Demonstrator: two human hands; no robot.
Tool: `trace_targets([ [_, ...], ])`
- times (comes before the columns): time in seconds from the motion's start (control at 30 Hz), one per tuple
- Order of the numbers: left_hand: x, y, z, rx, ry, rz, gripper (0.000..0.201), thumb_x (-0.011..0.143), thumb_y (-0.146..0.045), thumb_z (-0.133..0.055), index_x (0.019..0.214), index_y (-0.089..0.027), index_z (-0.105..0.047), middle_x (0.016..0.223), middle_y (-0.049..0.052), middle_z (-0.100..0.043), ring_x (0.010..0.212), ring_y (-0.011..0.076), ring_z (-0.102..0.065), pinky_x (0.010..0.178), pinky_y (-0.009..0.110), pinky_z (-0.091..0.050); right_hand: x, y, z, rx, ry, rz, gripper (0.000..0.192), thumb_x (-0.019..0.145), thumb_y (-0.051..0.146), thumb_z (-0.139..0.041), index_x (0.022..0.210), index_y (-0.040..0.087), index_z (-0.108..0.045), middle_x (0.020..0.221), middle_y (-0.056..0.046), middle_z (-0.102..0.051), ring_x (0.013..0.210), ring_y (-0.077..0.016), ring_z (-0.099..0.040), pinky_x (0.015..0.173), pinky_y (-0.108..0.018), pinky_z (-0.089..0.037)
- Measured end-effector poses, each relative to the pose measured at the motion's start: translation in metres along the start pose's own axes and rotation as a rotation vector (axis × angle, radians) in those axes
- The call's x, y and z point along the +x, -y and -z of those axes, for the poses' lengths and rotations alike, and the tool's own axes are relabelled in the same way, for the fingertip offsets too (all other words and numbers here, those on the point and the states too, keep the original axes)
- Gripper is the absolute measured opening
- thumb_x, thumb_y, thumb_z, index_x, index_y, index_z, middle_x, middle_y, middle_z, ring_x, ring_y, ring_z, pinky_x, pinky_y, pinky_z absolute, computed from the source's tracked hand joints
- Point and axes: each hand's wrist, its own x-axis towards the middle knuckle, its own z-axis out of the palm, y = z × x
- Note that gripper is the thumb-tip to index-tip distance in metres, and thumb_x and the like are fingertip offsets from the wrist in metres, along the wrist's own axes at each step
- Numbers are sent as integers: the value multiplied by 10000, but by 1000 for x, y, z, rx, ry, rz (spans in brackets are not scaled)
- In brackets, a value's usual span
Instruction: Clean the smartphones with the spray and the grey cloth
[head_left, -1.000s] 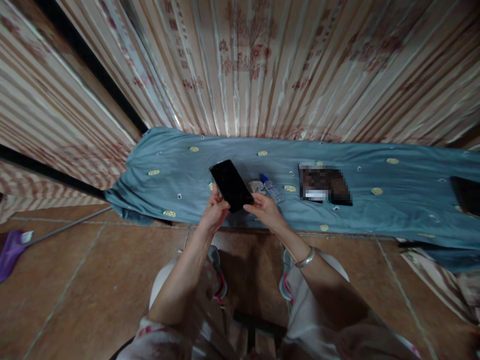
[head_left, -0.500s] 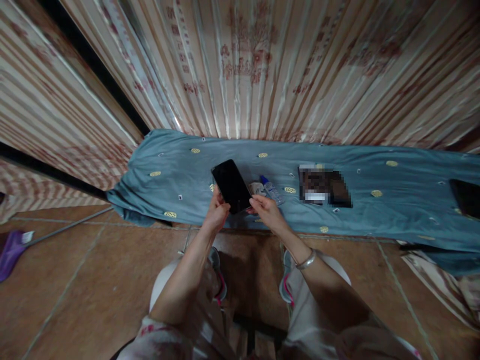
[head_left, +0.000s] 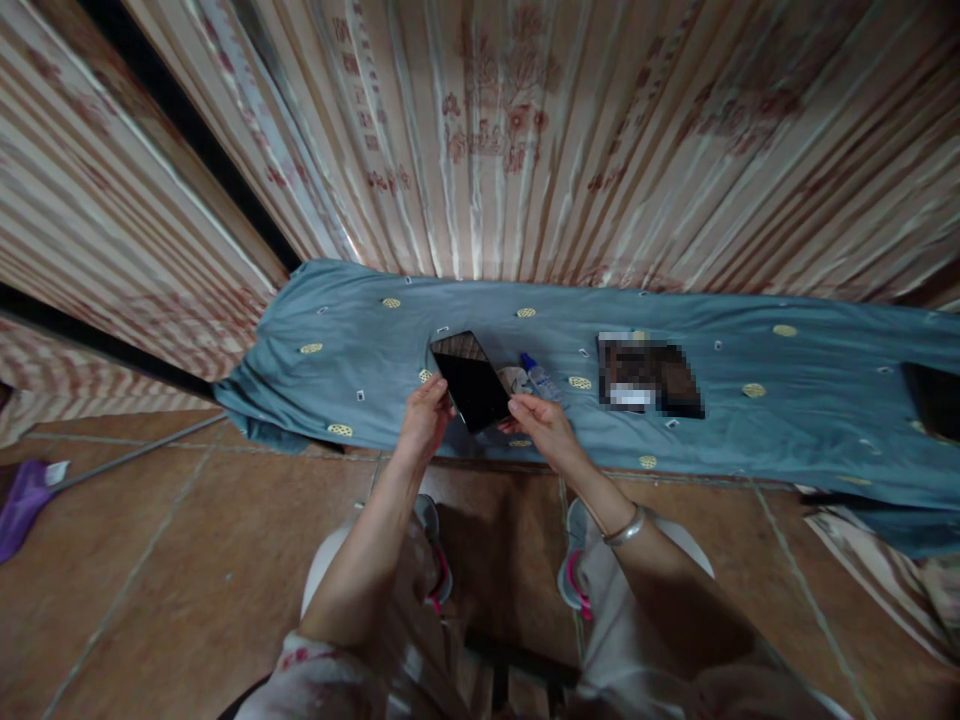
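A black smartphone (head_left: 471,385) is held tilted above the blue cloth (head_left: 360,340), its dark screen turned up and a reflection across its far end. My left hand (head_left: 426,415) grips its left edge, thumb on the near side. At its lower right corner my right hand (head_left: 541,424) pinches the edge between thumb and fingers. Just beyond the right hand lies a small clear bottle with a blue cap (head_left: 538,375). Beside the bottle, a crumpled whitish item (head_left: 514,380) is partly hidden by the phone.
On the cloth to the right lies a pixelated dark item (head_left: 649,377), and a black flat object (head_left: 930,398) rests at the far right. A striped curtain (head_left: 495,180) hangs behind. A purple dustpan or broom head (head_left: 26,505) is on the tiled floor at left.
The phone has shifted slightly right and tilted, so a reflection now shows on its screen. My left hand has moved up along its edge; the right hand has moved slightly right.
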Motion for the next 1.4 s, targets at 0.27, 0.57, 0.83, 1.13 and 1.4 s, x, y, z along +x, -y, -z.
trace_targets([
  [0.27, 4, 5, 3, 56, -21, -17, 118, 697, -194, -732, 790, -151, -675, 639, -20, -632, 553, 84, -548, 564, 206, -425, -5, -1, 1, -83, 25, 33, 470, 664, 653, -730, 818, 209, -710, 680, -12, -719, 624, -191, -687, 626, -323, -570],
  [0.57, 2, 2, -5, 11, 1, 17, 159, 749, -259, -732, 745, -157, -610, 587, -33, -563, 502, 76, -508, 485, 195, -376, -7, 1, 3, 51, -6, -16, 545, 591, 686, -771, 844, 205, -719, 684, -11, -719, 604, -177, -670, 615, -307, -568],
  [0.83, 6, 5, -7, 2, 40, 11, 214, 712, -266, -775, 761, -155, -599, 597, -44, -559, 494, 66, -491, 465, 191, -376, -10, 7, 6, 70, -3, -23, 530, 592, 666, -784, 852, 208, -729, 680, -4, -716, 625, -180, -678, 641, -312, -577],
  [1.13, 6, 8, -21, 6, 23, 15, 194, 717, -265, -762, 811, -149, -639, 593, -46, -564, 483, 61, -482, 460, 192, -347, -14, 11, 15, 97, -28, -64, 560, 558, 686, -789, 859, 216, -741, 738, -13, -740, 645, -176, -688, 668, -320, -590],
  [1.4, 6, 14, -25, 19, 7, 52, 251, 676, -274, -800, 823, -151, -639, 610, -48, -595, 498, 65, -494, 478, 201, -353, -14, 4, 22, 144, -52, -51, 504, 627, 610, -791, 960, 234, -756, 937, -46, -748, 740, -181, -683, 737, -376, -608],
])
